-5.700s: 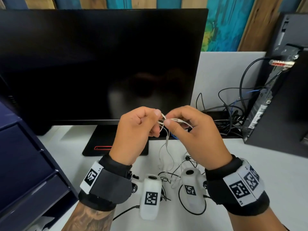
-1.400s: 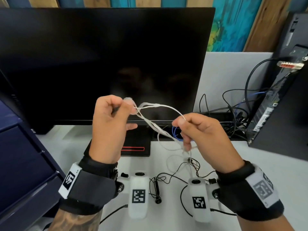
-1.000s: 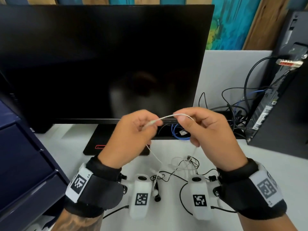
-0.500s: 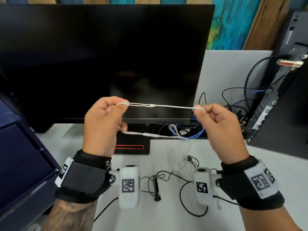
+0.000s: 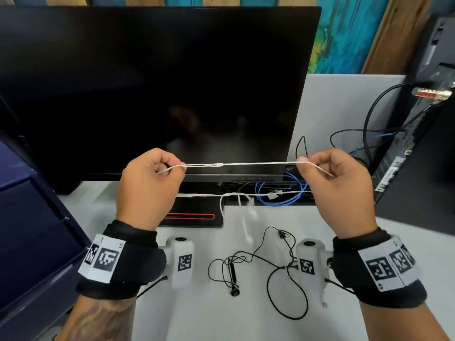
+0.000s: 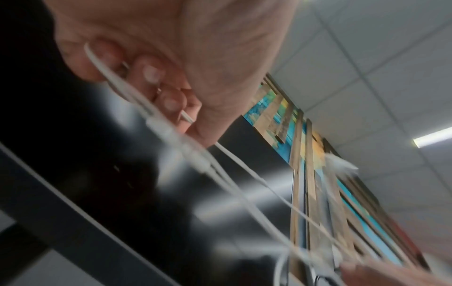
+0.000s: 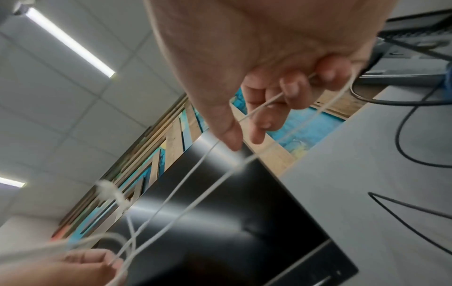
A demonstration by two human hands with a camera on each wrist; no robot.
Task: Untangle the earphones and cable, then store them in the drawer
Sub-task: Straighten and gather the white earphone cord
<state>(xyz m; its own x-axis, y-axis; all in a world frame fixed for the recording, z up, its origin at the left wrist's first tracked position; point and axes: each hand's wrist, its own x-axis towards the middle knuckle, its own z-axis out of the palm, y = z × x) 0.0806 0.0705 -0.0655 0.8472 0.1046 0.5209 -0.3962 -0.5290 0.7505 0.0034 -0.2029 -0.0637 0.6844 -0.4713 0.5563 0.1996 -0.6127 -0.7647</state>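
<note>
White earphones [image 5: 236, 165] stretch in a taut line between both hands, raised in front of the monitor. My left hand [image 5: 157, 173] pinches the left end, fingers curled round the wires [image 6: 117, 81]. At the other end my right hand [image 5: 317, 168] pinches the wire [image 7: 257, 108]. A second white strand [image 5: 221, 194] runs lower between the hands, and a blurred earbud [image 5: 246, 227] dangles from it. A thin black cable [image 5: 258, 264] with a small plug lies loose on the white desk [image 5: 221, 316] below the hands. The dark blue drawer unit [image 5: 32, 230] stands at the left.
A black monitor [image 5: 152, 89] fills the back, its stand [image 5: 197, 212] on the desk. A black computer tower [image 5: 423, 134] with black and blue cables [image 5: 280, 193] stands at the right. A grey partition [image 5: 344, 107] rises behind.
The hands came together about a second ago, then pulled apart sideways, drawing the white earphone wire straight and taut. An earbud now swings below the wire.
</note>
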